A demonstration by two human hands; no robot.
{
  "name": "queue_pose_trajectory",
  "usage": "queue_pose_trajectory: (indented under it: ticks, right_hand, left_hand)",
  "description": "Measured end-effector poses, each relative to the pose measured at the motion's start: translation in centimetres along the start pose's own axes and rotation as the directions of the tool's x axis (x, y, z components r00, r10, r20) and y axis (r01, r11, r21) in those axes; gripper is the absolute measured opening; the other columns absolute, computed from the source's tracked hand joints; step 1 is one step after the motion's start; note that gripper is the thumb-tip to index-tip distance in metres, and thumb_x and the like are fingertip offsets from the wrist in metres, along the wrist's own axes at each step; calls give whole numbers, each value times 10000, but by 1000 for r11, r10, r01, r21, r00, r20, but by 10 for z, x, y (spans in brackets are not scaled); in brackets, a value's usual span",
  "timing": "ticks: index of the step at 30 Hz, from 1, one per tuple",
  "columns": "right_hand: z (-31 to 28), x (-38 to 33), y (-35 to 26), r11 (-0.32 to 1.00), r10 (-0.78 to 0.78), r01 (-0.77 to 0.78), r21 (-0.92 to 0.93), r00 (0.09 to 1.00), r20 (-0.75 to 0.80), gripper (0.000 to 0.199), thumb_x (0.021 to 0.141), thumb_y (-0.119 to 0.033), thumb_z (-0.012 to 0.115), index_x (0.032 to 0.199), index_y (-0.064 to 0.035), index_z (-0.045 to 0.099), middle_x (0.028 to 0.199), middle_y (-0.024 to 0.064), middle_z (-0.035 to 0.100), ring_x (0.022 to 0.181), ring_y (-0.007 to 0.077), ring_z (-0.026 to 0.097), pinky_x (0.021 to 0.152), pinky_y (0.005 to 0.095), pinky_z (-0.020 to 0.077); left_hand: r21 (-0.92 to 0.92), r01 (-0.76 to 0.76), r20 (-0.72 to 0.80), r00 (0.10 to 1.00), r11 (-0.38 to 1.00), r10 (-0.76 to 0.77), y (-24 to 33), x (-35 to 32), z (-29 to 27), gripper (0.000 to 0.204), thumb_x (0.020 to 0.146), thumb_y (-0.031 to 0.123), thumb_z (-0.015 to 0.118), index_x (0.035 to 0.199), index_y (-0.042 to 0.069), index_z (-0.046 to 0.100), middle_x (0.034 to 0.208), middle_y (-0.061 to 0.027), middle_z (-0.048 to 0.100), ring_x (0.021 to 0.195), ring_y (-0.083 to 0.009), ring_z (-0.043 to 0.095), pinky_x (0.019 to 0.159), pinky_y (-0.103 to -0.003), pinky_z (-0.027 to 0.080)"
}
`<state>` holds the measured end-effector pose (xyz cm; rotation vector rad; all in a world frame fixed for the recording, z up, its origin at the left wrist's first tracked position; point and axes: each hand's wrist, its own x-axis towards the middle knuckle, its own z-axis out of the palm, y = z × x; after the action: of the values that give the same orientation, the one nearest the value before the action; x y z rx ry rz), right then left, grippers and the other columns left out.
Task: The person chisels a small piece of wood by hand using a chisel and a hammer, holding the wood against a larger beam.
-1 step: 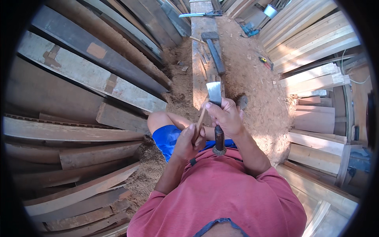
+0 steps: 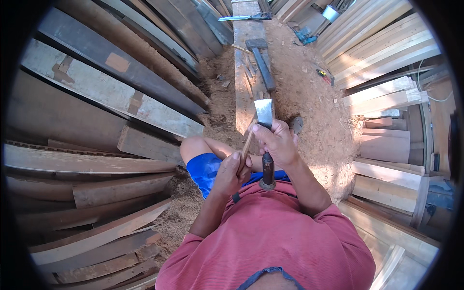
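My right hand [image 2: 279, 143] is wrapped round the neck of a wide chisel [image 2: 264, 113], its bright flat blade pointing away from me. The chisel's dark handle, ringed at the butt, points back to my waist. In my closed left hand [image 2: 229, 173] is a thin strip of wood [image 2: 247, 145], slanting up to the right. Its far end meets my right thumb beside the chisel; whether the blade touches it I cannot tell. Beyond the blade, a dark-headed mallet [image 2: 263, 67] lies on a narrow wooden bench [image 2: 243, 113].
Old boards [image 2: 92, 72] lean in rows on the left, and pale planks [image 2: 386, 53] are stacked on the right. A saw [image 2: 239, 19] lies across the bench's far end. Sawdust covers the floor [image 2: 309, 111], with a teal power tool [image 2: 305, 36] and a small yellow-and-red tool [image 2: 324, 75] on it.
The chisel has turned very slightly, its blade tip shifting a little to the right and catching light differently. Both hands keep their hold in nearly the same place.
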<state>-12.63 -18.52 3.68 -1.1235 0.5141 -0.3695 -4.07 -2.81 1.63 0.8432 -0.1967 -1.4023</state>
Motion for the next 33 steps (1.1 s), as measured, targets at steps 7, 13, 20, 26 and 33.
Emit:
queue_pose_trajectory:
  ticks: [7, 13, 20, 26, 33]
  right_hand:
    - [19, -4, 1, 831, 138, -20, 556, 976, -171, 171, 995, -223, 456, 1069, -79, 510, 761, -1, 505, 524, 63, 454, 502, 246, 447]
    - [68, -33, -6, 693, 370, -444, 568, 895, 249, 139, 1000, -209, 422, 1037, -87, 478, 685, -25, 429, 479, 57, 390, 468, 254, 413]
    - [68, -49, -5, 746, 296, -397, 534, 917, 267, 133, 999, -210, 413, 988, -87, 462, 629, -37, 358, 436, 51, 343, 440, 245, 379]
    - [53, -60, -16, 812, 258, -242, 531, 965, 45, 156, 1001, -227, 418, 960, -80, 447, 596, -46, 337, 420, 54, 341, 413, 258, 386]
    - [3, -53, -22, 856, 158, -96, 507, 984, -81, 152, 995, -229, 439, 986, -79, 465, 645, -23, 407, 457, 65, 382, 450, 267, 428]
  left_hand:
    - [65, -152, -147, 976, 986, 160, 1, 30, -9, 373, 1016, 377, 372, 873, 61, 507, 579, 24, 362, 494, -86, 307, 480, -243, 250]
    - [282, -202, -213, 940, 938, 267, 24, 50, -29, 359, 1023, 347, 393, 917, 47, 560, 754, 9, 530, 679, -96, 488, 617, -241, 409]
    - [855, -306, 84, 878, 418, 471, 48, 15, -5, 378, 1042, 283, 325, 922, 9, 555, 704, -32, 493, 648, -149, 475, 620, -292, 413]
    - [946, -292, 221, 899, 140, 379, 22, -11, -32, 413, 1035, 270, 327, 795, 11, 542, 662, -95, 516, 619, -175, 521, 596, -348, 419]
    - [212, -131, -288, 939, 968, 190, -26, -27, -38, 415, 996, 466, 428, 816, 99, 500, 536, 49, 304, 452, -71, 279, 450, -250, 238]
